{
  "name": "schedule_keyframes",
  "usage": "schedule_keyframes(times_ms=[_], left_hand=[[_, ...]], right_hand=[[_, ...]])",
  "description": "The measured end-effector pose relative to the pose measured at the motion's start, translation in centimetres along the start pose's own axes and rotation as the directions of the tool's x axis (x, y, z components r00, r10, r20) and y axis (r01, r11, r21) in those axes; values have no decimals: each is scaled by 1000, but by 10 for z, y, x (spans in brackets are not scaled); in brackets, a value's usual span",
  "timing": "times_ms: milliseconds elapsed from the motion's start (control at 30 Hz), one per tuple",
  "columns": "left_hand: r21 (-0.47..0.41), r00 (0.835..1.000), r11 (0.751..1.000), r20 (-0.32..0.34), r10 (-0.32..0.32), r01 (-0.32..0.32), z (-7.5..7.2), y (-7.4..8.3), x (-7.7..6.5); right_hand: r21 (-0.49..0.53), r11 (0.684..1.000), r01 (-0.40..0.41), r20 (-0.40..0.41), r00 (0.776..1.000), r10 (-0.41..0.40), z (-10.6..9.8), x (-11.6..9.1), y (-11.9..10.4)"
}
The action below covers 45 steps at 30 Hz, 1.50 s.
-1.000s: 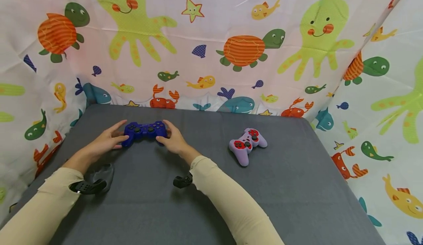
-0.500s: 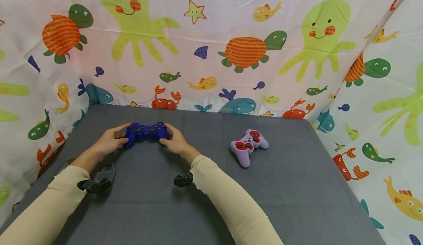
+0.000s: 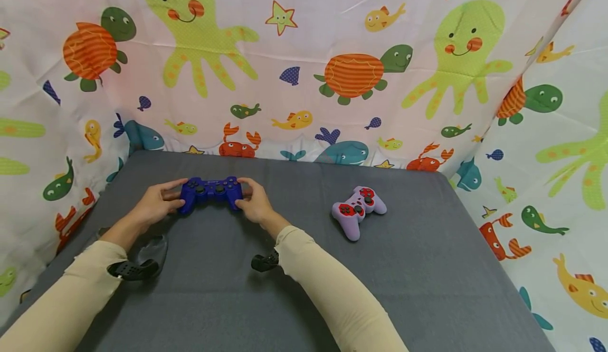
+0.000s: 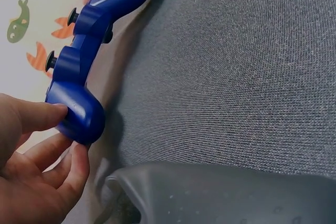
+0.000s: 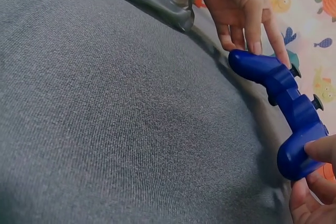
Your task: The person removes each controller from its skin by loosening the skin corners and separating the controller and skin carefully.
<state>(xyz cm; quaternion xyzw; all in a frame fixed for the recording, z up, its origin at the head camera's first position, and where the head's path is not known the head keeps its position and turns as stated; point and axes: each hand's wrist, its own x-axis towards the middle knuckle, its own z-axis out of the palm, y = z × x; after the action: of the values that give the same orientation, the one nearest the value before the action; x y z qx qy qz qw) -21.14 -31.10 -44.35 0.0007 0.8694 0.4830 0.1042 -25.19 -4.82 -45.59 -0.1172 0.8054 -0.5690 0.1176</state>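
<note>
I have the left grip pinching the blue controller by its left handle, between thumb and fingers, and the right grip pinching its right handle. It sits near the far edge of the table, left of centre; from here I can't tell whether it touches. The purple controller lies well to its right.

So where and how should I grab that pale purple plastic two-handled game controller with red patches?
Probably by the rounded handle closest to the person, coming from the near side, thumb on top. The purple controller lies face up on the grey cloth, and that handle juts out toward the person.
</note>
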Motion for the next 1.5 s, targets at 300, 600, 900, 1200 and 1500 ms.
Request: schedule_keyframes(times_ms=[300,600,900,1200,1500], left_hand=[[25,1000,1000,-8,19,-18,-1,2,-5],[45,999,998,14,49,-49,0,8,-13],[69,997,995,22,73,-74,1,17,-25],[82,990,986,29,140,-142,4,16,-41],[107,979,973,31,203,-205,4,18,-56]], right_hand=[[16,1000,6,6,1000,-6,-6,-9,-2],[13,999,38,28,999,-38,-12,-20,0],[10,999,53,46,997,-53,-19,-33,-5],[57,996,70,66,995,-73,-21,-48,-4],[79,992,102,87,990,-109,-23,-64,-4]])
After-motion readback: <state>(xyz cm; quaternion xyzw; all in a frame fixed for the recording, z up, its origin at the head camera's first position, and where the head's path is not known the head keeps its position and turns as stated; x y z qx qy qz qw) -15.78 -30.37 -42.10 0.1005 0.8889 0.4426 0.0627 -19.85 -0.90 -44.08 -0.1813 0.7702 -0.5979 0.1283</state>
